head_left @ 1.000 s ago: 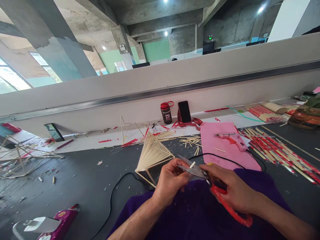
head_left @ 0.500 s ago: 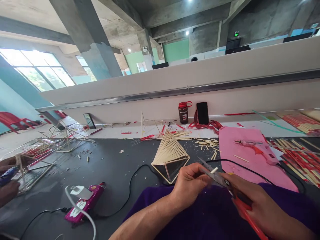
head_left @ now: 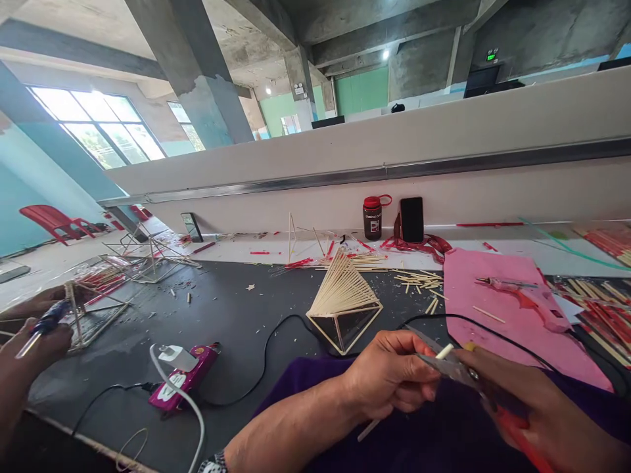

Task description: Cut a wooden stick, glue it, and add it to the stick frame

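Observation:
My left hand (head_left: 394, 374) pinches a thin pale wooden stick (head_left: 369, 429), whose lower end sticks out below my fingers. In my right hand (head_left: 532, 401) is a pair of scissors (head_left: 451, 369) with red handles. The blades lie around the stick's light upper end, close to my left fingertips. Whether they have cut through it cannot be seen. Just beyond my hands stands a stick model (head_left: 340, 289), a fan of closely set sticks twisting up from a triangular frame.
A pink glue gun (head_left: 530, 299) lies on a pink sheet (head_left: 468, 315) at right. Short sticks (head_left: 419, 281) lie scattered behind. A purple power strip (head_left: 185, 378) with cables is at left. Beyond it, a co-worker's hands (head_left: 49, 335) hold a blue tool and a stick frame.
The view has shifted slightly left. My hands and the scissors appear lower and further right, and the stick's lower end now shows. The co-worker's hands are more fully in view.

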The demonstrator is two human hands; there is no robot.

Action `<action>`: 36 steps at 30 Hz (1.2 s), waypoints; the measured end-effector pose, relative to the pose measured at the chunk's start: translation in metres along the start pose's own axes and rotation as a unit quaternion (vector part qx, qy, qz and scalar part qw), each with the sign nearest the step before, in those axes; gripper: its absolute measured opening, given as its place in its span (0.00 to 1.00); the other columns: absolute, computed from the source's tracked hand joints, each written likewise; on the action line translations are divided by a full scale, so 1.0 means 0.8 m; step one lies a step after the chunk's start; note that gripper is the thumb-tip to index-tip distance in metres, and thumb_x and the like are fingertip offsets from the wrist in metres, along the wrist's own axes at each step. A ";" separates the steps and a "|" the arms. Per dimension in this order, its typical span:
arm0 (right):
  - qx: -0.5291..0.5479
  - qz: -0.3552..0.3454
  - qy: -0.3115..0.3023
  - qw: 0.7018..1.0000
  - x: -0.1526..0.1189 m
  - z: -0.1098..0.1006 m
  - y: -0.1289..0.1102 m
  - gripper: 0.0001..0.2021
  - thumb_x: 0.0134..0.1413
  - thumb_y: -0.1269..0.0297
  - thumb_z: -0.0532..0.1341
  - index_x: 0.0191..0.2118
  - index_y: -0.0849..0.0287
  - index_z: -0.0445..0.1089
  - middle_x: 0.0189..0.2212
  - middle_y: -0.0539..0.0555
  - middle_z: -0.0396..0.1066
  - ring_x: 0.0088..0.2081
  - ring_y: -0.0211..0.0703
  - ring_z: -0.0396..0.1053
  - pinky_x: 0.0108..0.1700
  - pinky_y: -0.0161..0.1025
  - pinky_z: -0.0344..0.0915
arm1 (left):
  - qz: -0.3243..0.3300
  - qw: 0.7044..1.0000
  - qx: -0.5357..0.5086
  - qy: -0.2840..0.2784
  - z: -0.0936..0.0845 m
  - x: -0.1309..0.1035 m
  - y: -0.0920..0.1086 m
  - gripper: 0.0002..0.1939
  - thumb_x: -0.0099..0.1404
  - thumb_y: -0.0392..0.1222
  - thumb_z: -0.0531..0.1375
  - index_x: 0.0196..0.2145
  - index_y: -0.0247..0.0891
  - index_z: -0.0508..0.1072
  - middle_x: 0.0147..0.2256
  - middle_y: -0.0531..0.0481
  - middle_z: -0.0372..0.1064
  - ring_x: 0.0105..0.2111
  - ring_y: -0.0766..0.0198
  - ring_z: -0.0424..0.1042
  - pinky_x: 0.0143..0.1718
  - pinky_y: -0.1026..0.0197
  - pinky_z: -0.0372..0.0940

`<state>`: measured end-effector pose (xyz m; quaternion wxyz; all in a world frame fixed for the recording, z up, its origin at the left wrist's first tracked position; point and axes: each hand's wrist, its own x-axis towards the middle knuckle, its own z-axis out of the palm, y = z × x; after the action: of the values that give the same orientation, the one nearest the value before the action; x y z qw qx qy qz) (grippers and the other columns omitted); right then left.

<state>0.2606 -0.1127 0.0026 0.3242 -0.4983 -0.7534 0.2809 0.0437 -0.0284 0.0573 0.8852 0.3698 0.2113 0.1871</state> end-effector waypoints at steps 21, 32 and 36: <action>-0.124 -0.015 0.122 0.985 0.003 0.017 -0.001 0.29 0.52 0.69 0.59 0.60 0.45 0.58 0.41 0.47 0.74 0.38 0.39 0.75 0.34 0.26 0.71 | 0.224 0.899 0.343 0.153 -0.012 0.002 -0.010 0.06 0.59 0.41 0.59 0.31 0.35 0.68 0.21 0.57 0.61 0.18 0.74 0.60 0.18 0.70 0.55; -0.152 -0.067 0.133 0.977 0.005 0.018 -0.012 0.31 0.50 0.71 0.57 0.61 0.46 0.57 0.41 0.51 0.75 0.39 0.44 0.76 0.30 0.27 0.71 | 0.305 0.883 0.340 0.102 -0.008 -0.004 -0.009 0.01 0.58 0.34 0.58 0.28 0.34 0.69 0.24 0.55 0.63 0.24 0.73 0.59 0.29 0.68 0.57; -0.107 -0.057 0.126 0.985 0.003 0.017 -0.013 0.32 0.48 0.74 0.56 0.60 0.45 0.58 0.34 0.48 0.76 0.30 0.39 0.75 0.27 0.26 0.69 | 0.254 0.926 0.271 0.068 -0.006 -0.005 -0.002 0.07 0.56 0.39 0.62 0.27 0.34 0.69 0.23 0.54 0.63 0.24 0.72 0.59 0.28 0.67 0.57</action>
<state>0.2433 -0.1156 0.0021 0.3765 -0.5175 -0.7598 0.1145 0.0382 -0.0289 0.0541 0.6576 0.6233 0.2130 0.3656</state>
